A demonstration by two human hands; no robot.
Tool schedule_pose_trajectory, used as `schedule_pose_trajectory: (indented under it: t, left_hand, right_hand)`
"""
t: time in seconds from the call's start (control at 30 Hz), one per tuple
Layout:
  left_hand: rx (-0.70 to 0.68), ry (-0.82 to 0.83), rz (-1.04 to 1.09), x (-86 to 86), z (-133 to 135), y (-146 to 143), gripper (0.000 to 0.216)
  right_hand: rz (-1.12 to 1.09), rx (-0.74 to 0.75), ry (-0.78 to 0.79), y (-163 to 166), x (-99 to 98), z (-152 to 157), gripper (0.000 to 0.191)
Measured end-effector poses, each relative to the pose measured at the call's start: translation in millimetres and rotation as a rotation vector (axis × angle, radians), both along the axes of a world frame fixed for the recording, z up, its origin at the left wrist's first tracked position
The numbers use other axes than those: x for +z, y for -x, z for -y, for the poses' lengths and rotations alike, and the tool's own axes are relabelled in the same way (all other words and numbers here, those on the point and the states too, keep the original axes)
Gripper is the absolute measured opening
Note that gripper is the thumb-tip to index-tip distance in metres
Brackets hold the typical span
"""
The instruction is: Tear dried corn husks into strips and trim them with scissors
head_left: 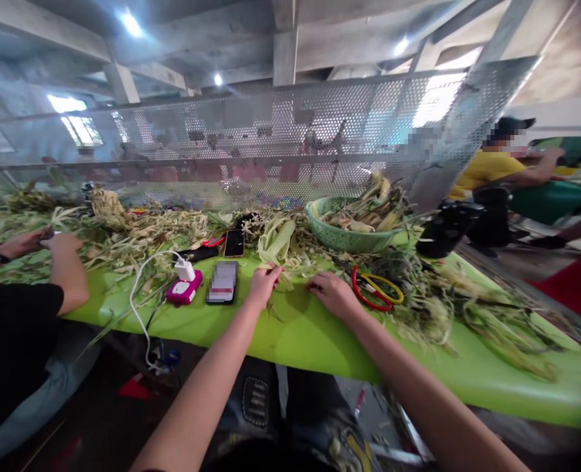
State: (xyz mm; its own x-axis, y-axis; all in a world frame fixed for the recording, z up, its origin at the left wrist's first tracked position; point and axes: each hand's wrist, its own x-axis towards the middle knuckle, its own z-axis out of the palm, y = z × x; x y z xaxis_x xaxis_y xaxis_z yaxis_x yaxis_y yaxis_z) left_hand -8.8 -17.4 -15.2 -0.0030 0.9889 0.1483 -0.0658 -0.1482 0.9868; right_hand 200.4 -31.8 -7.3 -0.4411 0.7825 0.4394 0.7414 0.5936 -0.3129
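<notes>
Forearms (218, 367) led to left hand (265, 282), pinched together, seemingly picking at husk (277, 241), and right hand (332, 292), grip unclear, probably needed next.

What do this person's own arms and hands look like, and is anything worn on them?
The left hand and right hand are ungloved. The left forearm and right forearm show bare, slimmer toward the wrists, with no watch, bracelet or cable visible. Rings are too small to tell.

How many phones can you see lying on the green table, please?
2: a lit phone beside the magenta socket block, a dark phone just behind the first; husks may hide others.
</notes>
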Motion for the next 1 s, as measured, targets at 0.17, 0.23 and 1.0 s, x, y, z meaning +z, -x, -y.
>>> schedule_pose_trajectory:
  t: [0.17, 0.23, 1.0]
  left_hand:
    - [0.001, -0.003, 0.013, 1.6, 2, 1, 0.026]
    - [0.001, -0.001, 0.013, 2.2, 2, 2, 0.027]
    - [-0.013, 0.012, 0.172, 4.5, 6, 1, 0.027]
  right_hand:
    - [0.002, -0.004, 0.021, 1, 1.9, 0, 0.019]
    - [0.003, -0.008, 0.033, 2, 2.5, 1, 0.020]
    - [0.068, -0.022, -0.016, 4, 7.9, 9, 0.014]
